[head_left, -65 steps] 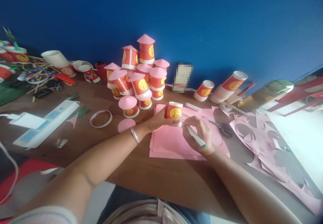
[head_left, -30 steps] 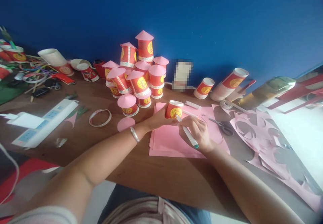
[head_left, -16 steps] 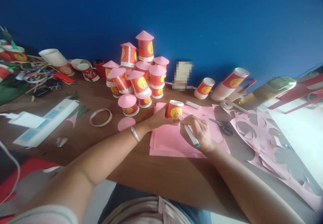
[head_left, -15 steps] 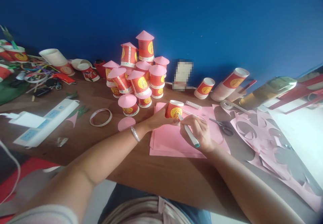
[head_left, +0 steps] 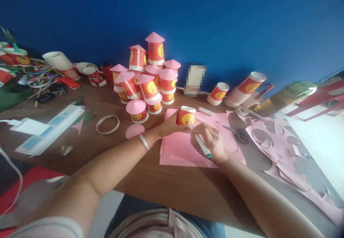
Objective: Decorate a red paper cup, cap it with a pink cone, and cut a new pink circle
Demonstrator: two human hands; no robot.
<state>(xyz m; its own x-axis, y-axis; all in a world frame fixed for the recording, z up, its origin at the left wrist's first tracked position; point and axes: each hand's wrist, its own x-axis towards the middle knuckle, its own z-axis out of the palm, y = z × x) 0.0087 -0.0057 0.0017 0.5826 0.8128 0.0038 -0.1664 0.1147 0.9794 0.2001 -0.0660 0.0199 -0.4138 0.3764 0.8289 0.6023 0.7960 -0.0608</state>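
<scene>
Fingers of the left hand (head_left: 171, 125) are curling around a red paper cup (head_left: 183, 114), and they are holding it over pink sheets (head_left: 185, 155), which are lying on the counter (head_left: 150, 180). Fingers of the right hand (head_left: 212, 139) are pinching a white marker (head_left: 201, 143) with green end; its tip is pointing at the yellow emblem of this cup, but I cannot tell if it is touching. Red cups with pink cone tops (head_left: 148, 89) are standing piled to the left, and scissors (head_left: 240, 136) are lying at the right.
</scene>
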